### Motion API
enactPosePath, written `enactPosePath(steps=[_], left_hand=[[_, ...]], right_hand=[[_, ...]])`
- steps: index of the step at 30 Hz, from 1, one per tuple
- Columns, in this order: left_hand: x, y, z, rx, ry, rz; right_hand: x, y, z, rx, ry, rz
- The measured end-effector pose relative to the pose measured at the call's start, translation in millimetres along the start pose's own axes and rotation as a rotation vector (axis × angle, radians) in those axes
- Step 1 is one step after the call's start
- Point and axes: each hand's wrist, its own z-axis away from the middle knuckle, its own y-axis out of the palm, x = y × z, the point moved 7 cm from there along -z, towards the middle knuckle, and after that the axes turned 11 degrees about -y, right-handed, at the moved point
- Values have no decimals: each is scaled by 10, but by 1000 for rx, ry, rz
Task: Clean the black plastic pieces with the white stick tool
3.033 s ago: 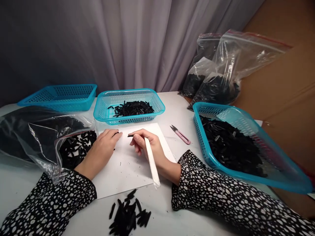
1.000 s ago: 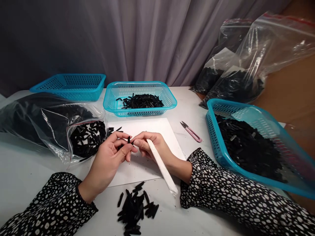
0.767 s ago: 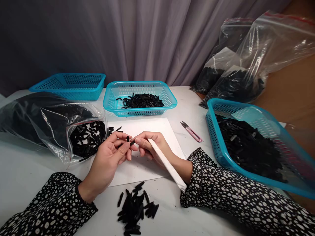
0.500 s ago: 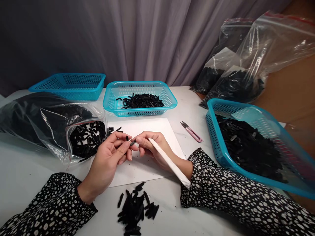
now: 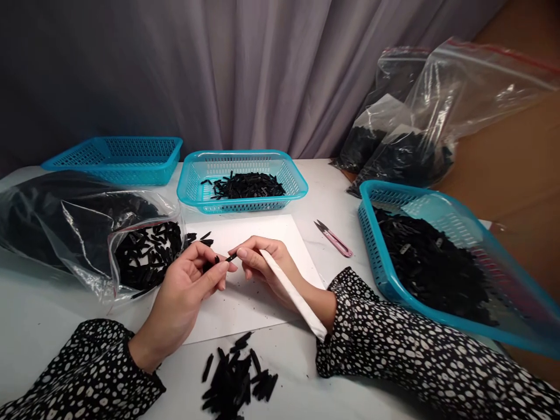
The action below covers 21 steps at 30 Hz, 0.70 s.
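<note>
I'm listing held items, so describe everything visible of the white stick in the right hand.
The white stick is long, narrow and wrinkled, as if wrapped in paper or tape. It slants back over the wrist from between thumb and forefinger of the right hand, its rear end near the patterned cuff. Its front end is unclear.

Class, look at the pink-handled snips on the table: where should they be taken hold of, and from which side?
The snips are probably best gripped by the pink handle, coming from the near right: they lie flat, slanted, with the handle end facing that way and the dark blades pointing away, to the far left.
</note>
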Motion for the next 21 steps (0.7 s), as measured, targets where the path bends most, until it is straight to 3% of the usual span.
enactPosePath(steps=[6, 11, 14, 15, 18, 21], left_hand=[[4, -100, -55, -64, 41, -31], [4, -162, -110, -142, -18, -5], [12, -195, -131, -163, -30, 17], [11, -207, -134, -168, -19, 24], [5, -228, -137, -167, 29, 37], [-7, -211, -123, -144, 84, 17]], right_hand=[[114, 40, -42, 47, -78, 108], [580, -107, -374, -217, -323, 332], [888, -137, -726, -282, -519, 474], [938, -152, -840, -298, -532, 562], [878, -226, -1041, -335, -379, 803], [808, -167, -850, -297, -451, 746]])
